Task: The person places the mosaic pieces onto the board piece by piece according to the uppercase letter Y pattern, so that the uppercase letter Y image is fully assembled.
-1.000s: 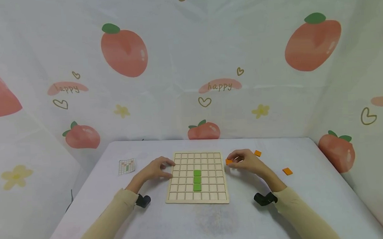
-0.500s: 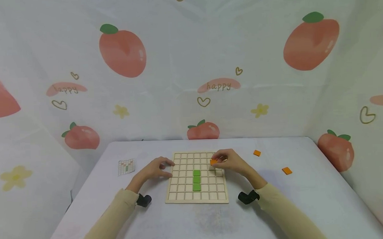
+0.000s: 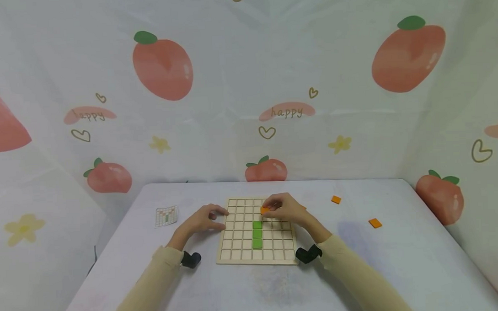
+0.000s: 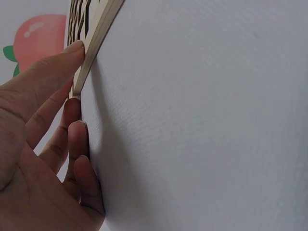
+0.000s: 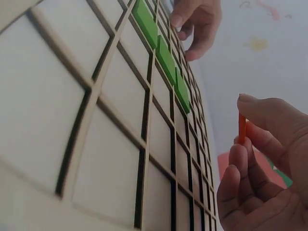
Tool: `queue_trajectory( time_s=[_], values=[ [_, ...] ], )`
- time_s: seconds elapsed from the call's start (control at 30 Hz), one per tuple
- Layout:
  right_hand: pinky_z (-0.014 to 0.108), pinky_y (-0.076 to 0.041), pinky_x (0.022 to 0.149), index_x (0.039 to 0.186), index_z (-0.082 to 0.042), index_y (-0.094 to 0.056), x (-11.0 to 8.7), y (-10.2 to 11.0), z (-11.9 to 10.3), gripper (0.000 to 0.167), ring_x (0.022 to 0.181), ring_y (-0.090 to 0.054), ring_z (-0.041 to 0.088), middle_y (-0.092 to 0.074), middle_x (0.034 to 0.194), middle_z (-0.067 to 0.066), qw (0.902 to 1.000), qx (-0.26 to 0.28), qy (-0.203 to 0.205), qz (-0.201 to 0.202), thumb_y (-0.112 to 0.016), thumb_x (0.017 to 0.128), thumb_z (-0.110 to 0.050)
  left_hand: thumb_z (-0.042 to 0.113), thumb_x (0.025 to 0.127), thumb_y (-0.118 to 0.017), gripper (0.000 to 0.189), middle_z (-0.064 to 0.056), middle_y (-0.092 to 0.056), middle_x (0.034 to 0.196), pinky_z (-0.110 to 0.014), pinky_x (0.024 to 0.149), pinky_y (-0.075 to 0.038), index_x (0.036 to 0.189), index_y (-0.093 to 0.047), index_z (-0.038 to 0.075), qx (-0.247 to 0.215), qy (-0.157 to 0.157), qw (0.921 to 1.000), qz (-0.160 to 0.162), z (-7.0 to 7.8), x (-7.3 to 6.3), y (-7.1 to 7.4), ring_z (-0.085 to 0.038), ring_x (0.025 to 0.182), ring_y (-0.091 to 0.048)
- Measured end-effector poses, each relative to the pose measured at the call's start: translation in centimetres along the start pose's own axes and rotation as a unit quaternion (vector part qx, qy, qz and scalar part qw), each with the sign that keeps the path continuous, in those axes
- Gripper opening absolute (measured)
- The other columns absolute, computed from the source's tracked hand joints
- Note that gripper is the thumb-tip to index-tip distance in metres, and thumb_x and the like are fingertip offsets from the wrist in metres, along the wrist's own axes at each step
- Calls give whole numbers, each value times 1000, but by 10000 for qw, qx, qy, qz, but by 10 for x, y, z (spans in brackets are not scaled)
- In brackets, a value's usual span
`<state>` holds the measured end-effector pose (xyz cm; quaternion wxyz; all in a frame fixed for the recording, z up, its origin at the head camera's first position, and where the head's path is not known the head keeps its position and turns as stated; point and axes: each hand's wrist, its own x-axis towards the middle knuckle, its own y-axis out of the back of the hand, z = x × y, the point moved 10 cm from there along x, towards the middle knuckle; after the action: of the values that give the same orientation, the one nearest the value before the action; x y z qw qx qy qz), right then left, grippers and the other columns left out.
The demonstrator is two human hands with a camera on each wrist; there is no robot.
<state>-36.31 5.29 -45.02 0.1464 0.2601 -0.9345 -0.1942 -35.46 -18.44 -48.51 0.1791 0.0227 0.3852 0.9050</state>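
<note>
A wooden grid board (image 3: pixel 233 256) lies on the table, with a short column of three green square tiles (image 3: pixel 257 234) set in its cells. My left hand (image 3: pixel 202 220) rests at the board's left edge; in the left wrist view its thumb touches the wooden rim and the other fingers lie loosely bent near it. Thumb and fingertips of my right hand (image 3: pixel 285 208) pinch an orange square tile (image 3: pixel 265 210), above the board's upper part, beyond the green column. The right wrist view shows the orange tile (image 5: pixel 242 126) edge-on, apart from the grid.
Right of the board lie loose orange tiles: one at the back (image 3: pixel 336 199), another further right (image 3: pixel 375 223), and a third (image 3: pixel 303 207) partly hidden behind my right hand. A paper card (image 3: pixel 166 216) with a printed coloured grid lies at the back left.
My right hand has carried the orange tile leftward, from beside the board's right edge to over its upper middle. An orange tile behind that hand has come into view. The left hand stays put.
</note>
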Motion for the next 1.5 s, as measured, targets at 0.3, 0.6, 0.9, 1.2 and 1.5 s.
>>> queue_trajectory(
  time_s=[0.3,0.6,0.9,1.2,1.5],
  values=[
    [28,-53,78,103,2,-74,15,-19,-5,24,83,-62,19,-70,96,9,9996,-66,261,-126,-84,83,-6,13,79,-88,40,-7,-64,124,-53,96,-46,117,-73,12,-23,163,9998,119,-3,-2,0,-33,110,-57],
    [29,-53,77,103,-2,-75,37,-32,-6,24,82,-61,16,-70,94,5,9993,-235,277,-42,-86,83,-9,13,80,-87,39,-9,-64,125,-53,94,-47,117,-73,10,-142,145,9996,190,-1,-3,-1,-34,110,-57],
    [29,-52,74,101,-2,-76,48,-41,-3,22,79,-60,14,-69,91,1,9990,-430,152,11,-86,83,-10,13,81,-87,39,-8,-63,127,-52,94,-47,117,-74,11,-130,207,9995,190,-3,-2,-1,-33,109,-56],
    [29,-51,73,102,-5,-76,55,-45,6,22,79,-59,14,-68,90,-1,9978,-654,-108,97,-86,83,-13,13,81,-87,38,-7,-64,124,-52,94,-46,116,-74,12,-120,150,9997,136,0,1,-1,-33,109,-57],
    [31,-53,77,101,-2,-77,61,-51,-1,20,84,-63,15,-72,96,3,9960,-878,-164,84,-85,84,-9,14,81,-87,38,-8,-63,126,-52,94,-46,117,-74,12,-94,268,9995,125,1,-1,1,-32,110,-56]
  ],
)
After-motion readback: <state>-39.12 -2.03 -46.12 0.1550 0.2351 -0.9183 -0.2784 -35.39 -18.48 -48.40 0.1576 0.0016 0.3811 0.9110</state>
